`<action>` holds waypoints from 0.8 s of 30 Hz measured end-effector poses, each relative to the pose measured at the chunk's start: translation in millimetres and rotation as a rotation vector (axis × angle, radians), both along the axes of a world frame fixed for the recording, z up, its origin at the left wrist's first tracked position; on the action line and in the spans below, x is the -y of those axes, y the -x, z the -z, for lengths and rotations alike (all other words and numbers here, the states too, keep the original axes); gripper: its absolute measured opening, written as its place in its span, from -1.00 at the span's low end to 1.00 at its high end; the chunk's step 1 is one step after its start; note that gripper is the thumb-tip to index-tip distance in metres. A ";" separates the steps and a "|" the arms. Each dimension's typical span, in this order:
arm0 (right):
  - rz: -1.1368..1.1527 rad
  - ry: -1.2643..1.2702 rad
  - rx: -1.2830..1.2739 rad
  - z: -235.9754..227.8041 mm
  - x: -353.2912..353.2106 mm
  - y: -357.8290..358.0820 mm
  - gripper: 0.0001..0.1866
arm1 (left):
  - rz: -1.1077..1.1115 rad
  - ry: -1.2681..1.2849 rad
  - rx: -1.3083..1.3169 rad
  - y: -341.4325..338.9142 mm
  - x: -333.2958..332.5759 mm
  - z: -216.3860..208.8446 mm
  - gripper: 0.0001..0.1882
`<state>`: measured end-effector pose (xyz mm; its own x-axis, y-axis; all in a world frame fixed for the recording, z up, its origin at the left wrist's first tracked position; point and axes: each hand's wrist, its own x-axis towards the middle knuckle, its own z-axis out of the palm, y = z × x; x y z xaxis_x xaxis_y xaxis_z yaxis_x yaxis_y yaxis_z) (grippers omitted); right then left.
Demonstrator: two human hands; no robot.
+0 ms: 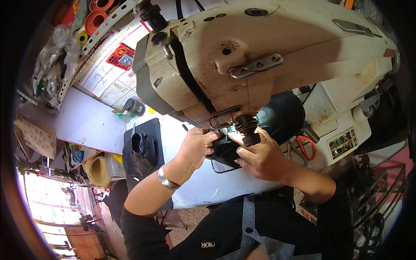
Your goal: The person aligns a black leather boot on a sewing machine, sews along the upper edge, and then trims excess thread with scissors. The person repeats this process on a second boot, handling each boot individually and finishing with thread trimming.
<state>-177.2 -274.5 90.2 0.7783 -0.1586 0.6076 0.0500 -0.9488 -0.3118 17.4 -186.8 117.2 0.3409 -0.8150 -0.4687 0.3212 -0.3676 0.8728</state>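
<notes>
A black leather shoe upper point(226, 151) sits under the head of a large beige sewing machine point(203, 82). My left hand point(196, 147) pinches the upper's left edge between thumb and fingers. On its other side my right hand point(263, 157) is closed on the leather, with fingertips close to the machine's dark presser parts point(247, 126). The machine head hides the stitching spot and part of the fingertips. A shiny black leather part point(281, 116) shows behind my right hand; whether it joins the held upper, I cannot tell.
Another black shoe upper point(143, 151) rests on a dark board at the left. Red-handled scissors point(308, 147) lie to the right of my right hand. A dark-lidded jar point(134, 107) stands at the back left. A parts tray point(342, 144) is at the right.
</notes>
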 end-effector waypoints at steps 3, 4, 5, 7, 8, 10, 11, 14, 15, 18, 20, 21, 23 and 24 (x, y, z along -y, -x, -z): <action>0.005 0.010 -0.021 -0.4 -0.4 -0.9 -0.77 | -0.042 0.002 0.013 5.4 0.0 -1.8 -0.86; 0.004 0.017 -0.026 -0.8 -0.6 -1.3 -0.77 | -0.064 0.002 0.022 6.6 -0.1 -2.4 -0.86; 0.010 0.007 -0.036 -1.4 -1.1 -1.5 -0.77 | -0.060 0.003 0.018 7.5 -0.2 -2.7 -0.86; 0.014 0.010 -0.044 -2.7 -2.0 -1.7 -0.77 | -0.068 0.012 0.002 8.2 -0.4 -2.5 -0.85; 0.018 -0.009 -0.050 -3.4 -2.4 -1.6 -0.77 | -0.055 0.017 0.006 8.3 -0.3 -1.7 -0.85; 0.020 -0.020 -0.064 -4.4 -2.8 -1.2 -0.76 | -0.063 0.036 -0.013 7.3 -0.3 0.2 -0.85; 0.019 -0.025 -0.055 -4.6 -2.9 -1.2 -0.76 | -0.052 0.041 -0.001 6.5 -0.3 1.4 -0.85; 0.008 -0.031 -0.050 -4.6 -2.3 -1.6 -0.76 | -0.036 0.051 -0.008 3.6 -1.1 3.9 -0.86; 0.000 -0.044 -0.049 -4.8 -1.9 -1.7 -0.76 | -0.032 0.051 -0.016 2.9 -1.5 4.3 -0.86; -0.021 -0.089 -0.019 -9.2 1.0 3.9 -0.76 | -0.039 0.047 0.017 2.4 -2.1 4.7 -0.86; -0.013 -0.041 0.039 -18.1 6.5 16.2 -0.76 | -0.058 0.033 0.056 2.2 -2.1 3.8 -0.87; -0.003 0.030 0.073 -25.1 11.7 27.0 -0.75 | -0.071 0.020 0.074 2.1 -1.9 3.2 -0.87; 0.067 0.097 0.152 -45.5 29.5 57.8 -0.70 | -0.091 0.004 0.092 2.3 -1.3 2.0 -0.88; 0.116 0.169 0.165 -60.0 40.1 78.8 -0.68 | -0.097 0.003 0.094 2.7 -0.8 1.6 -0.88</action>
<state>-255.9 -314.6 150.2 0.6489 -0.1264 0.7503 -0.0248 -0.9891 -0.1452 14.7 -186.1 115.6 0.4607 -0.7771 -0.4289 0.2720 -0.3364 0.9016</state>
